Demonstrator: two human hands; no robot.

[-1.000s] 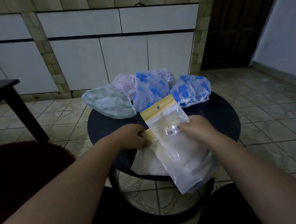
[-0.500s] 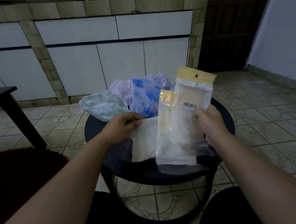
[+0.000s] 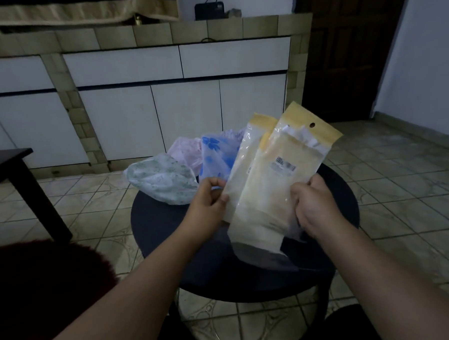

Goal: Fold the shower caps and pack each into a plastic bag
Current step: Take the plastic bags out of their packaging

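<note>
Head camera looks down over a round dark table (image 3: 153, 220) standing on a floor of pale patterned tiles (image 3: 401, 186). Along the back of the room, across the upper half of the frame, runs a tiled counter with white cabinet doors (image 3: 186, 114) beneath it; a dark wooden door (image 3: 347, 59) fills the upper right, and a plain wall closes off the right edge. At the left edge the corner of a second dark table (image 3: 7, 160) shows, and a dark red fuzzy cushion (image 3: 42, 278) lies in the lower left.

On the far side of the round table sits a row of shower caps: a green-patterned cap (image 3: 161, 181) furthest left, a pink cap (image 3: 184, 151) behind it, and a blue-flowered cap (image 3: 215, 157) just beside that. The raised bags hide whatever lies further right in the row.

Both hands are up above the table, in the middle of the frame. The left hand (image 3: 207, 207) pinches the left edge of a rear plastic bag (image 3: 246, 155) with a yellow header. The right hand (image 3: 313, 206) grips the lower right of the front plastic bag (image 3: 273, 183), which bears a barcode label and a punched yellow header, fanned in front of the other. The bags stand tilted to the right, their lower ends hanging clear and transparent over the tabletop.
</note>
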